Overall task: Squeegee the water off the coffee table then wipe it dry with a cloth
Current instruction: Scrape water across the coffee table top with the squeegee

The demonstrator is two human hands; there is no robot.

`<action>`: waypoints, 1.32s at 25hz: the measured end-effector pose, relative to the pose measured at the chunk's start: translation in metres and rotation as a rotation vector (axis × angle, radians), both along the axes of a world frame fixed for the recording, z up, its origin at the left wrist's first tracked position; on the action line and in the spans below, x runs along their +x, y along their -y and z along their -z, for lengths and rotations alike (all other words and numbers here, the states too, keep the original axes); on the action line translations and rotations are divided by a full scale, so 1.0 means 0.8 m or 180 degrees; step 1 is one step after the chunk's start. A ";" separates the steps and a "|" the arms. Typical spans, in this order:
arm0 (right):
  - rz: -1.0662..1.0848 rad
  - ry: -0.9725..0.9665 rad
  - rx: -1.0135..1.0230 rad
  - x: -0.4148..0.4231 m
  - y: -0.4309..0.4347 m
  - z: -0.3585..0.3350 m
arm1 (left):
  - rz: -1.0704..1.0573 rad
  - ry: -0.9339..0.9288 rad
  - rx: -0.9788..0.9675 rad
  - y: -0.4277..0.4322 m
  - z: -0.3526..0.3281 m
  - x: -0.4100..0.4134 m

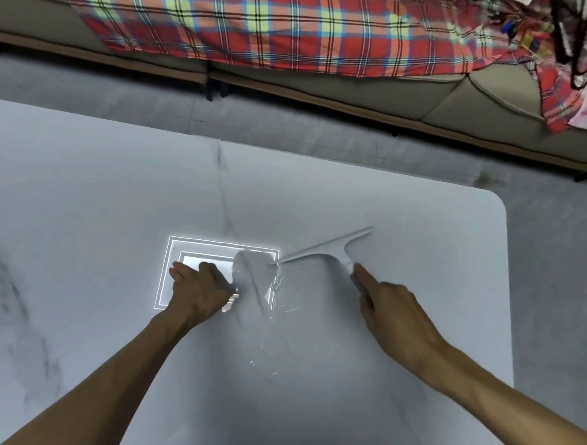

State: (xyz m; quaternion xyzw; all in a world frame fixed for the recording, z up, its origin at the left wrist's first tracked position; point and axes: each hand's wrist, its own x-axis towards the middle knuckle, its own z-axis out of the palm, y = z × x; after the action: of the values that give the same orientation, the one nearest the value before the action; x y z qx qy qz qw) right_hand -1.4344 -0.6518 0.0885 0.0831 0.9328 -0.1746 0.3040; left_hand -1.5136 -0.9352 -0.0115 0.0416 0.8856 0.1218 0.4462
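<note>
Two hands: both bare, reaching over a white marbled table (82, 211) toward a bright rectangular glare (198, 261) of reflected light on its top.
Squeegee (321, 252): pale and T-shaped, on the table just right of the glare. Its blade slants away from the glare, with one tip meeting the glare's right edge.
Right hand (394, 312): right of the glare, fingers wrapped round the squeegee's handle, forefinger stretched along it.
Left hand (198, 290): over the glare's lower middle, fingers curled under, knuckles up. I cannot tell whether they grip anything.
Grey patch (253, 278): covers the glare's right end and touches the left hand. It may be a cloth bunched in that hand or a sheet of water; I cannot tell which.
Water (275, 291): small bright glints just right of the glare and below its right corner.
Handling: the squeegee looks light and stiff, likely plastic with a softer blade edge, and a wet handle would probably be slippery. The handle is the place to hold it, with the blade kept flat against the top.
Hard to see: the handle is mostly hidden under the right hand, the blade is blurred, and the spread of water barely shows on the pale glossy top. The table's left and near edges are cut off.
Beyond the glare: a sofa (478, 106) under a plaid blanket (261, 23).
</note>
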 end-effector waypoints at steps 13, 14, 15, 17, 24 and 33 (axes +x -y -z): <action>0.0846 0.0013 0.0128 -0.045 0.021 0.030 | 0.0097 -0.0255 -0.0391 -0.014 0.020 0.074; 0.0856 0.0169 0.0068 -0.020 0.027 0.024 | 0.0066 -0.0187 -0.0378 -0.014 0.018 0.073; 0.0836 0.0340 0.0037 0.001 0.033 0.015 | -0.0008 -0.0130 -0.0385 -0.014 0.018 0.071; 0.0824 0.0500 -0.0050 0.024 0.033 0.000 | -0.0710 0.0070 -0.0066 -0.014 0.009 0.065; 0.0676 -0.0560 0.0127 -0.105 -0.025 0.018 | -0.1166 0.0249 0.0205 -0.008 -0.001 0.061; 0.0045 -0.0120 -0.0020 0.026 0.014 0.043 | -0.0303 -0.0013 0.0122 -0.011 0.013 0.065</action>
State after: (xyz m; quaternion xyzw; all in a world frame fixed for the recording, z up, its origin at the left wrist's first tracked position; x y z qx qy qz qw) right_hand -1.4135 -0.6627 0.0540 0.0854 0.9373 -0.1812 0.2854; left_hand -1.4617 -0.9266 -0.0216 0.0081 0.8850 0.1597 0.4372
